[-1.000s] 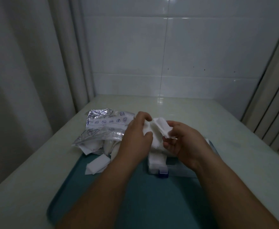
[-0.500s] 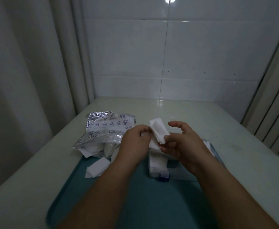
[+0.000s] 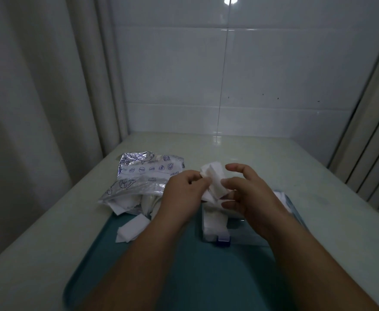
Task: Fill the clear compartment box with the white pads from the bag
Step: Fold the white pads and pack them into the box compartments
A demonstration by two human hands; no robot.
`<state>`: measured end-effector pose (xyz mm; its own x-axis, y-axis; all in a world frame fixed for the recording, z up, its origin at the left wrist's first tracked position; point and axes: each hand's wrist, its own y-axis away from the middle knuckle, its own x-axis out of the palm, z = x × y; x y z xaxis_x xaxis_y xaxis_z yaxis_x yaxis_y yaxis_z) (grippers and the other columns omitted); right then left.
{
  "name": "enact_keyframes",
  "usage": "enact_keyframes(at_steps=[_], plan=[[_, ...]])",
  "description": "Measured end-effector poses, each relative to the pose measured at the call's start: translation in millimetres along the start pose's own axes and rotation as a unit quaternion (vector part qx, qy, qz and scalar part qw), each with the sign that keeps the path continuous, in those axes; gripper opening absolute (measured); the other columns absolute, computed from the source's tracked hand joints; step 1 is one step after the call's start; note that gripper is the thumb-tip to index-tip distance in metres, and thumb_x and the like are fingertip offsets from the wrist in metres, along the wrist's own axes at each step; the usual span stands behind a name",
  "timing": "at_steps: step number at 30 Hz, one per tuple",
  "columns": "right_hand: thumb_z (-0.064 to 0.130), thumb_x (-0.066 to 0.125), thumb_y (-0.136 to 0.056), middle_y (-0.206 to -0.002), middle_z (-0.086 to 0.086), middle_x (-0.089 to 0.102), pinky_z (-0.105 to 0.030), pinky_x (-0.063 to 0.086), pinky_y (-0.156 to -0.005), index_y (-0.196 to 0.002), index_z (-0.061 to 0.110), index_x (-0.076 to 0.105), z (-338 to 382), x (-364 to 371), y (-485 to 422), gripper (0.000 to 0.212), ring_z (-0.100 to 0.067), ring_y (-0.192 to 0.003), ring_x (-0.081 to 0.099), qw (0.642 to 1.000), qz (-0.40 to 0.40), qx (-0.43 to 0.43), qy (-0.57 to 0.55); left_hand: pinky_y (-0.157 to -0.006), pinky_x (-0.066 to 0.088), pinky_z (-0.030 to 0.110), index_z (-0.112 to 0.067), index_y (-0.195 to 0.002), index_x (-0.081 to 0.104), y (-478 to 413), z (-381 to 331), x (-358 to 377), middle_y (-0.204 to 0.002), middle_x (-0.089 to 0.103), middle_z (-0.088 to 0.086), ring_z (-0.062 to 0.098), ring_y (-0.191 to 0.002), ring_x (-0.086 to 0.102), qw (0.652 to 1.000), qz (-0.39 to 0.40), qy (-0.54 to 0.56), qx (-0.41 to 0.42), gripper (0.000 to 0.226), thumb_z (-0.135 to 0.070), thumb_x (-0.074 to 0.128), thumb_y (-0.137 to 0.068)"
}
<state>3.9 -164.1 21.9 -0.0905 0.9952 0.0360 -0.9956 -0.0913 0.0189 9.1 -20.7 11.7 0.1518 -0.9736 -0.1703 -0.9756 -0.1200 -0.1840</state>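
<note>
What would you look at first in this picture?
The left hand and right hand meet in the middle, both pinching white pads above the clear box on the teal tray. Left of them lies a shiny crinkled bag with loose pads beside it.

Room was pretty dim. Back wall [image 3: 285, 63] was big glossy white tiles, thin vertical grout line [image 3: 223, 86] down middle, few dark specks [image 3: 262, 94] right of it. Light glare [image 3: 230, 0] showed at top of tiles. Pale curtain [image 3: 38, 108] hung in folds along left side. Ribbed vertical frame [image 3: 370, 149], door or blind, couldn't tell, stood on right. Pale tabletop [image 3: 262, 153] ran up to wall, slightly shiny.
</note>
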Motion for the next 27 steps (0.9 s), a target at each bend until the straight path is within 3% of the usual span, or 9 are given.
enact_keyframes(at_steps=[4,9,13,16,19,23,25,27], plan=[[0.028,0.067,-0.087,-0.106,0.002,0.064,-0.035,0.057,-0.076,-0.122,0.034,0.049,-2,3,1,0.04,-0.022,-0.09,0.065,0.997,-0.01,-0.026,0.074,-0.063,0.049,0.029,-0.013,-0.073,0.07,0,0,0,-0.071,0.067,0.002,0.013,-0.066,0.061,1.0,0.006,-0.017,0.007,0.016,-0.021,0.066,-0.086],[0.013,0.062,-0.09,-0.088,-0.002,0.067,-0.026,0.049,-0.062,-0.11,0.025,0.053,1,0,-1,0.025,-0.019,-0.078,0.063,0.986,-0.105,-0.057,0.118,-0.065,0.047,0.026,-0.012,-0.071,0.072,0,0,1,-0.068,0.067,-0.001,0.009,-0.063,0.057,1.0,0.01,0.0,0.008,0.014,-0.016,0.068,-0.084],[0.007,0.063,-0.088,-0.083,-0.007,0.067,-0.026,0.053,-0.06,-0.105,0.018,0.054,8,-6,1,0.023,-0.02,-0.072,0.063,0.989,-0.119,-0.062,0.062,-0.079,0.055,0.041,-0.028,-0.074,0.075,-2,0,1,-0.081,0.074,-0.005,0.023,-0.081,0.068,0.999,-0.006,0.034,-0.011,0.02,-0.011,0.064,-0.075],[0.004,0.065,-0.087,-0.086,-0.01,0.067,-0.023,0.055,-0.058,-0.106,0.014,0.054,13,-8,3,0.024,-0.022,-0.071,0.066,0.993,-0.108,-0.052,0.016,-0.08,0.055,0.044,-0.035,-0.083,0.074,-2,4,0,-0.09,0.073,-0.004,0.022,-0.084,0.068,1.0,-0.009,0.021,0.0,0.035,-0.002,0.063,-0.077],[0.002,0.064,-0.086,-0.09,-0.013,0.066,-0.027,0.054,-0.059,-0.103,0.009,0.057,13,-10,3,0.02,-0.024,-0.073,0.064,0.994,-0.097,-0.038,0.02,-0.084,0.056,0.044,-0.041,-0.089,0.069,-2,4,0,-0.097,0.071,0.002,0.021,-0.089,0.068,1.0,-0.012,0.016,0.006,0.037,-0.005,0.067,-0.079],[0.007,0.07,-0.083,-0.086,-0.013,0.069,-0.026,0.054,-0.06,-0.096,0.01,0.061,9,-9,1,0.016,-0.022,-0.07,0.064,0.993,-0.078,-0.039,0.083,-0.077,0.058,0.039,-0.046,-0.105,0.059,2,1,2,-0.09,0.072,0.003,0.017,-0.081,0.07,1.0,-0.008,0.014,0.013,0.048,-0.004,0.066,-0.081],[0.01,0.073,-0.081,-0.084,-0.01,0.069,-0.022,0.055,-0.057,-0.095,0.012,0.061,6,-7,0,0.018,-0.02,-0.069,0.066,0.988,-0.082,-0.044,0.126,-0.071,0.056,0.037,-0.048,-0.119,0.05,4,0,3,-0.084,0.072,0.007,0.022,-0.076,0.069,1.0,0.0,0.015,0.012,0.058,-0.005,0.065,-0.083],[0.011,0.075,-0.08,-0.086,-0.008,0.067,-0.021,0.055,-0.057,-0.093,0.013,0.061,4,-6,-2,0.019,-0.02,-0.07,0.066,0.982,-0.09,-0.048,0.159,-0.075,0.055,0.045,-0.052,-0.124,0.042,4,1,4,-0.084,0.072,0.012,0.031,-0.081,0.068,1.0,0.006,0.025,0.005,0.066,-0.004,0.063,-0.084]])
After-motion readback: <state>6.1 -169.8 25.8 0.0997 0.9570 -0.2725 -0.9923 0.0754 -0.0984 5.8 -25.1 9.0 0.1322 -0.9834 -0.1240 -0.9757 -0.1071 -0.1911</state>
